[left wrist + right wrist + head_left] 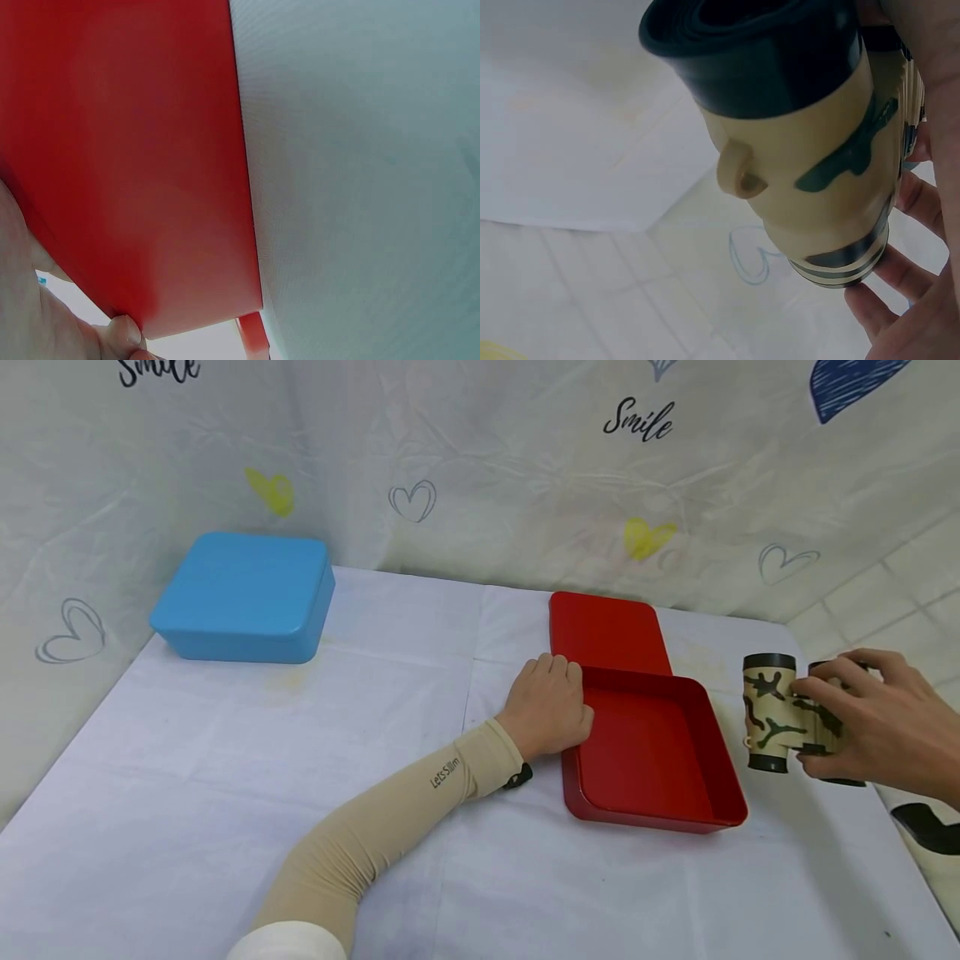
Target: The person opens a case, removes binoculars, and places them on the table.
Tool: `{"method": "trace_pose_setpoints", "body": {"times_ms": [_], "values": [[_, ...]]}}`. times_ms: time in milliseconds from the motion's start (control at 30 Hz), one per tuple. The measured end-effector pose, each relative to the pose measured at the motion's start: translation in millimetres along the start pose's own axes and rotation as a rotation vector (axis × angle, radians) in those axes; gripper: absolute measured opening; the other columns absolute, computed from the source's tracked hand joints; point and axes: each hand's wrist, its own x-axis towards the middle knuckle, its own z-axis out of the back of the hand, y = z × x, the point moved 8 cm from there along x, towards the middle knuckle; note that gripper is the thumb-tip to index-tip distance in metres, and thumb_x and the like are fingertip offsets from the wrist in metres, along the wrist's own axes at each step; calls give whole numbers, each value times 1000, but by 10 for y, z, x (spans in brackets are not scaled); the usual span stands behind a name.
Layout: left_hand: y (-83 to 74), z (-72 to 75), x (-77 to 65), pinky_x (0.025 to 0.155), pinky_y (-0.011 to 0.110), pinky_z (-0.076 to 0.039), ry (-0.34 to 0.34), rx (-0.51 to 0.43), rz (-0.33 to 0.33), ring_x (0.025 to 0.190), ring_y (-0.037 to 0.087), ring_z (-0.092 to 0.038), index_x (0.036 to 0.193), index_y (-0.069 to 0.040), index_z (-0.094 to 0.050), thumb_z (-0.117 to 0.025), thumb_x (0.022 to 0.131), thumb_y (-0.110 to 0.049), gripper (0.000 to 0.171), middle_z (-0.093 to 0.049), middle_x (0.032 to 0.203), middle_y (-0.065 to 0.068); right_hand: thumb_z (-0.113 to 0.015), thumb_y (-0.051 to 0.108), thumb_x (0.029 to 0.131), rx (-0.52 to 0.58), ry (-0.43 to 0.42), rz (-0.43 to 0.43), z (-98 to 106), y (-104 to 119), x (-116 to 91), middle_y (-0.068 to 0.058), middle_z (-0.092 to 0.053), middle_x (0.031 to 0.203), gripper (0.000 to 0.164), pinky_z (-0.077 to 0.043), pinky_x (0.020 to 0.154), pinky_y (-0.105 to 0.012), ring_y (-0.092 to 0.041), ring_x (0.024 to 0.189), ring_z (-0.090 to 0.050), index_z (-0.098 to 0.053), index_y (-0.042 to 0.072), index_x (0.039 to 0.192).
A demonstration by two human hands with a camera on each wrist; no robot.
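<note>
My right hand point(888, 718) grips a pair of camouflage toy binoculars point(768, 714), tan with dark green and brown patches, to the right of a red box. One barrel point(802, 172), with a black end ring and a small side loop, fills much of the right wrist view. My left hand point(546, 706) holds the left wall of the open red box point(652, 752), its fingers curled over the rim. The box's outer side point(150, 165) shows close up in the left wrist view, with the thumb at its edge. Inside, the box's bare red floor shows.
A red lid point(609, 631) lies flat directly behind the red box. At the back left is a closed blue box point(243, 597). White cloth point(390, 710) covers the table, and a printed curtain point(480, 468) hangs along its back edge.
</note>
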Motion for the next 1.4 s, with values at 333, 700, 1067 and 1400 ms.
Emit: {"method": "trace_pose_setpoints", "body": {"times_ms": [333,700,1067,1400], "values": [[8,-20,11,66,25,-37,16,-9,1,76,14,-47,87,-15,-51,-48,98,-34,22,-53,81,0,-94,36,35,-10,30,-27,-83,-17,-33,-27,-56,113,89,-37,98,-77,-57,120,-38,-60,5,112],[2,-8,11,65,25,-35,-3,-9,4,74,14,-46,85,-15,-50,-49,97,-33,21,-53,79,0,-97,37,38,-11,64,-49,-167,-31,-70,-27,-55,114,89,-37,98,-77,-57,122,-35,-59,5,112],[-9,6,9,64,25,-33,-33,5,0,73,14,-45,83,-15,-49,-48,96,-31,20,-52,78,-1,-96,38,40,-5,89,-34,-261,-27,-117,-25,-56,117,90,-37,100,-74,-54,123,-35,-60,3,115],[-7,-11,20,64,25,-32,-11,-12,0,74,14,-46,83,-15,-49,-49,95,-31,20,-50,77,-1,-101,42,39,27,110,-62,-371,-25,-137,-21,-57,119,95,-36,100,-75,-54,124,-33,-62,7,118]]}}
